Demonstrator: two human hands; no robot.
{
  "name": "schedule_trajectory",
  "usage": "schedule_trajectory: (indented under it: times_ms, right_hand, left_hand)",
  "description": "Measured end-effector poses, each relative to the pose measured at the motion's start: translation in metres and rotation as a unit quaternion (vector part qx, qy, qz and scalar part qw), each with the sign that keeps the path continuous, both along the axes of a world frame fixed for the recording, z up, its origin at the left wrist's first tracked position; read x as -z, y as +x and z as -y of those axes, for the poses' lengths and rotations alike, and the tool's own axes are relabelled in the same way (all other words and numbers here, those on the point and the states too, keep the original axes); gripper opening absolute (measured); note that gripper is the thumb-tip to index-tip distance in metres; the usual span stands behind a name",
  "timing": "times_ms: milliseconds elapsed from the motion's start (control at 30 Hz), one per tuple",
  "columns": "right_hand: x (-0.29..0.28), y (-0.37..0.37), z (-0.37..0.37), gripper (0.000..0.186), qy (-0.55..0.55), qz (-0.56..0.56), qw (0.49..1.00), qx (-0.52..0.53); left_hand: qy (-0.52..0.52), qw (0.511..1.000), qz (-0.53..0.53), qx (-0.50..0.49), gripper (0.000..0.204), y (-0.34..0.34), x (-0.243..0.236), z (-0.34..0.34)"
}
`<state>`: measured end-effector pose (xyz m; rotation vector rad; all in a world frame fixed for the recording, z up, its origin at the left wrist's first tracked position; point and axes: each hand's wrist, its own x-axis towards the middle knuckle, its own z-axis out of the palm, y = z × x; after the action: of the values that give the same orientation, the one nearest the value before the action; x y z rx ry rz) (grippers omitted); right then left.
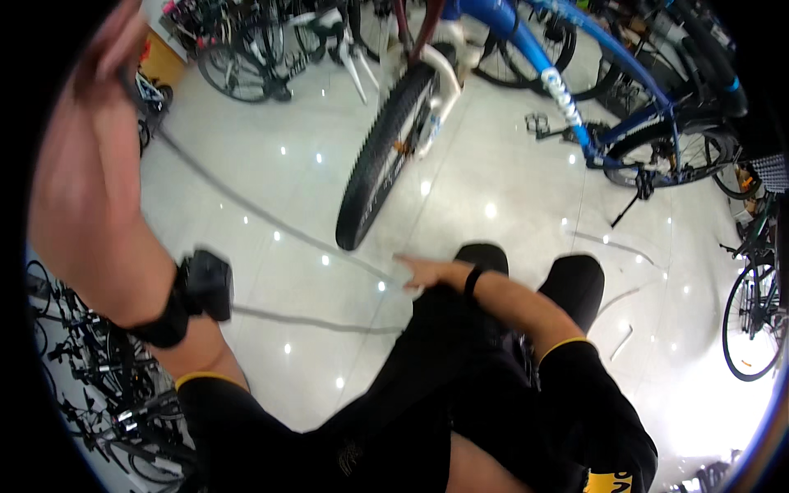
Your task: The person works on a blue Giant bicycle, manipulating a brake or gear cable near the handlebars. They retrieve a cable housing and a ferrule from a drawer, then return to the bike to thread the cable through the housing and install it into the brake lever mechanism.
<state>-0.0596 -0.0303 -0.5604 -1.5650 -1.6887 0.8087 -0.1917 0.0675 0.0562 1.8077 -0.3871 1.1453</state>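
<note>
My left hand (pixel 107 53) is raised at the upper left, blurred, with its fingers bent around one end of a long, thin grey strip (pixel 246 207). The strip slants down across the floor area toward my right hand (pixel 423 273), which is low in the middle by my knee. Its fingers are spread, the forefinger stretched out to the left, close to the strip's lower stretch. Whether they touch it is not clear. Another grey length (pixel 316 320) runs from beside my left forearm to behind my thigh; whether it belongs to the same strip cannot be seen.
Ahead stands a bicycle front wheel (pixel 374 168) with a white fork (pixel 444 94). A blue bicycle frame (pixel 567 99) is beyond it to the right. Thin strips (pixel 612 243) and a small white piece (pixel 622 343) lie on the shiny floor. More bicycles (pixel 246 70) line the edges.
</note>
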Motion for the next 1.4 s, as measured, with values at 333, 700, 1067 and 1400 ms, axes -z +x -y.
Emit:
schedule_trajectory:
  times_ms: [333,700,1067,1400]
  right_hand:
    - [-0.068,-0.041,-0.016,0.022,-0.170,-0.034,0.976,-0.129]
    - [-0.140,0.211,0.127,0.040,-0.097,0.181,0.927,0.316]
    - [-0.187,0.253,0.474,0.045,-0.293,0.384,0.680,0.552]
    - [-0.059,0.044,0.769,0.044,-0.494,0.310,0.497,0.643]
  left_hand:
    - [-0.039,0.967,0.041,-0.247,0.026,-0.119,0.007,-0.059]
    - [-0.120,0.962,0.001,-0.244,0.025,-0.128,0.064,-0.164]
    - [-0.224,0.974,-0.010,-0.020,0.019,0.037,0.080,-0.117]
    - [0.335,0.905,0.035,-0.261,0.012,0.126,0.055,-0.006]
